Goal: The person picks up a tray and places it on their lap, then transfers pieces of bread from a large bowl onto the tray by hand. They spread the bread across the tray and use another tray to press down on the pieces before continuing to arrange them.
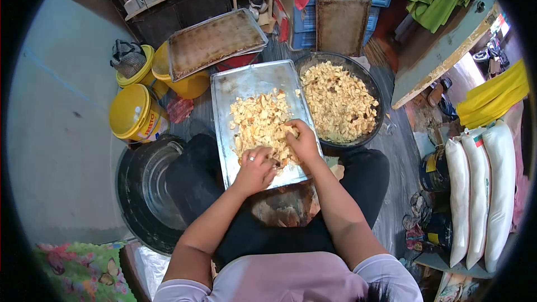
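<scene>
Left hand (pixel 257 172): at tray's near end, fingers bent down onto the pieces, ring on one. Cannot tell if anything is gripped beneath.
Right hand (pixel 302 142): at tray's right side, thumb and fingers curled in at the pieces; perhaps pinching one, cannot tell.
Tray (pixel 251 80): metal, before the body, between the legs (pixel 193 176); support mostly hidden.
Pieces (pixel 257 114): pale yellow broken lumps, some browned, spread over tray's middle and near part; far end mostly bare metal.
Spill risk: lumps lie near tray's near and right edges; a hard sweep could send some over.
Tip risk: a leg shifting, or palms leaning on tray's near edge, might tilt it.
Basin (pixel 378 103): black, round, just right of tray; heaped with similar lumps, a few dark. Cannot tell if it touches tray.
Tub (pixel 130 187): black, left of tray, beyond one leg; shiny inside, contents unclear.
Buckets (pixel 127 113): yellow, left of tray; nearest lidded, insides hidden. Grey bundle (pixel 127 56) tops another.
Stacked trays (pixel 218 39): beyond tray, far left, resting over a bucket; browned surface.
Sacks (pixel 498 190): white, plump, well right of tray; contents hidden.
</scene>
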